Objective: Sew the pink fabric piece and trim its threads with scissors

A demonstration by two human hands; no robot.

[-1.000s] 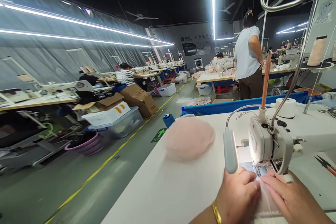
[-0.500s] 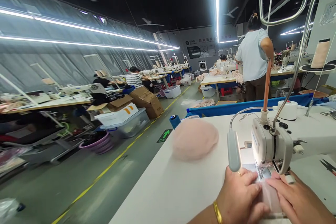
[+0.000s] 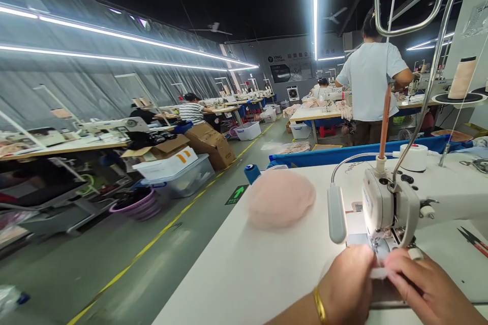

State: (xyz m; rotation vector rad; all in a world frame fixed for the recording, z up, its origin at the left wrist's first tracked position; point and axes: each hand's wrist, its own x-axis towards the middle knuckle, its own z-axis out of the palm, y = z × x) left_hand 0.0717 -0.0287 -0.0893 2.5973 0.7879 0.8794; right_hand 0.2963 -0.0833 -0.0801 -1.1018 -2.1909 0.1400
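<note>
A white sewing machine (image 3: 385, 203) stands at the right of the white table, its lamp lit. Just in front of the needle area, my left hand (image 3: 348, 277), with a gold bracelet at the wrist, is closed on the edge of a pale sheer fabric (image 3: 378, 273). On the other side of that fabric my right hand (image 3: 423, 274) pinches it with thumb and forefinger. Part of the cloth is hidden by the hands. A round pile of pale pink sheer fabric (image 3: 281, 198) lies on the table, left of the machine.
Black-and-red scissors (image 3: 474, 238) lie right of the machine. A blue thread cone (image 3: 252, 173) is beyond the pink pile, and a white thread spool (image 3: 414, 157) stands behind the machine. A person in a light shirt (image 3: 375, 81) stands beyond the blue cloth trough (image 3: 328, 156).
Both hands have drawn back slightly from the needle, and my left hand has closed more, lifting the fabric edge. The standing person's arms have moved outward. The view has shifted slightly.
</note>
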